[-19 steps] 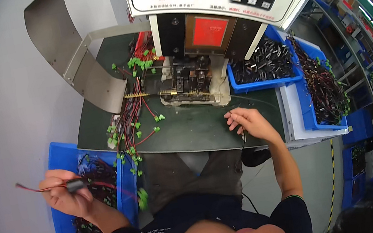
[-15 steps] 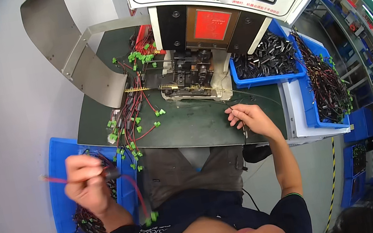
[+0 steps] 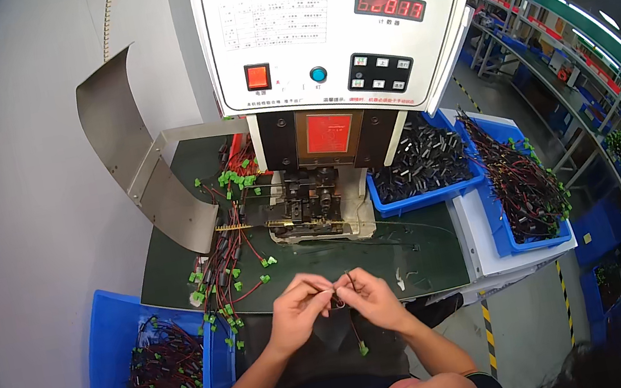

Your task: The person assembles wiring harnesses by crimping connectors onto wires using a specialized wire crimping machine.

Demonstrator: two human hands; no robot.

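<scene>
My left hand (image 3: 300, 309) and my right hand (image 3: 372, 300) meet over the front edge of the green worktop, fingertips nearly touching. Both pinch a thin dark wire lead (image 3: 356, 327), and its green connector (image 3: 363, 347) dangles below the right hand. Fingers hide most of the pinched part. Beyond my hands stands a white terminal crimping machine (image 3: 418, 50), with its dark metal crimping head (image 3: 311, 198) low over the worktop. Left of that head lies a bundle of red and black wire leads (image 3: 228, 267) with green connectors.
A blue bin (image 3: 102, 380) of wire leads sits at the lower left. To the right are a blue tray (image 3: 428, 200) of black tubular pieces and another blue bin (image 3: 539, 243) of leads. A curved metal guard (image 3: 118, 136) rises left of the machine.
My left hand has come from above the left bin to the middle, bringing a lead. My right hand has shifted left and nearer to meet it. The view has tilted up.
</scene>
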